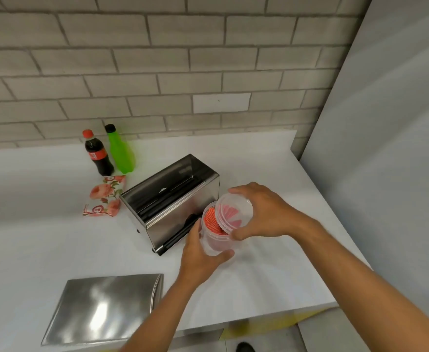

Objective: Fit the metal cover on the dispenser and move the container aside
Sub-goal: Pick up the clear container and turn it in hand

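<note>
Head view, down onto a white counter [43, 240] against a grey brick wall [132, 59]; at the back left, a cola bottle [98, 155] and a green bottle [120, 151] upright and just beside each other; in front of them, floral packets [105, 196] flat on the counter, near the left end of the dispenser [172, 199]; dispenser open on top, dark inside, standing askew in mid-counter; metal cover [101, 308] flat at the near edge, well apart from the dispenser, untouched by either hand; nothing between cover and dispenser but bare counter and the left forearm crossing beside it; container [214, 238] of clear plastic, with red sachets [212, 222] inside, touching or just beside the dispenser's right end, cannot tell which; left hand [198, 257] wrapped around the container's lower wall, thumb and fingers closed on it; right hand [264, 212] clamped on the clear lid [233, 213], tilted over the container's mouth with one edge at the rim, not seated; a dark shoe tip [245, 347] on the floor below the counter edge.
</note>
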Motion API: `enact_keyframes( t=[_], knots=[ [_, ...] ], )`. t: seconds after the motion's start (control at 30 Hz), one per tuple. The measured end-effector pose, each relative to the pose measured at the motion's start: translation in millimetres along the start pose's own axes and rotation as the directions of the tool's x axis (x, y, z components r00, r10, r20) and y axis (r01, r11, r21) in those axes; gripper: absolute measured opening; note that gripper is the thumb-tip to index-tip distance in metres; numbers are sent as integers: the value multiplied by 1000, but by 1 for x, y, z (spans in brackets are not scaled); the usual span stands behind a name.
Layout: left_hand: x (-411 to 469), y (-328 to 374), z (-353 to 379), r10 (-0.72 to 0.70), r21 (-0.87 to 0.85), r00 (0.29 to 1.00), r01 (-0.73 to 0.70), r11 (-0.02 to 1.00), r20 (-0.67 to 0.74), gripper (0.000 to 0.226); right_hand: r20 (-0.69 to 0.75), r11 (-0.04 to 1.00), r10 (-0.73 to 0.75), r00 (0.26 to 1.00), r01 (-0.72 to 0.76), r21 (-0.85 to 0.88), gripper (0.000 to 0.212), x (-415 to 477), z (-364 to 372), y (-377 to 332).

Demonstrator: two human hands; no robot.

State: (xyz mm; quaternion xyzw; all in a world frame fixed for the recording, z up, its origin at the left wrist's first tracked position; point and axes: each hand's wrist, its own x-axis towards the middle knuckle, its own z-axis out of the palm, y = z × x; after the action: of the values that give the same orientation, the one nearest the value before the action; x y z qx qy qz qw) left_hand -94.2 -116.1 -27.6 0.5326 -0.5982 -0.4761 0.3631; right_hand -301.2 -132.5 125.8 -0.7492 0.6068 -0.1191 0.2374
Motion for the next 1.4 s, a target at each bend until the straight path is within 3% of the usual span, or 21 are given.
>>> enact_keyframes(
  t=[0.3,0.6,1.17,1.4],
  knots=[
    [18,7,43,-38,-69,966,21,997,-257,108,203,994,-50,978,68,-80,123,57,30,20],
    [20,10,60,-78,-66,919,57,996,-386,100,302,956,-199,933,252,-150,120,69,27,22],
    [24,3,52,-86,15,949,95,995,-305,94,540,879,-214,814,401,-257,127,77,17,3],
    [23,5,50,-90,26,960,100,995,-267,99,442,894,-169,881,326,-308,120,73,20,2]
  ],
)
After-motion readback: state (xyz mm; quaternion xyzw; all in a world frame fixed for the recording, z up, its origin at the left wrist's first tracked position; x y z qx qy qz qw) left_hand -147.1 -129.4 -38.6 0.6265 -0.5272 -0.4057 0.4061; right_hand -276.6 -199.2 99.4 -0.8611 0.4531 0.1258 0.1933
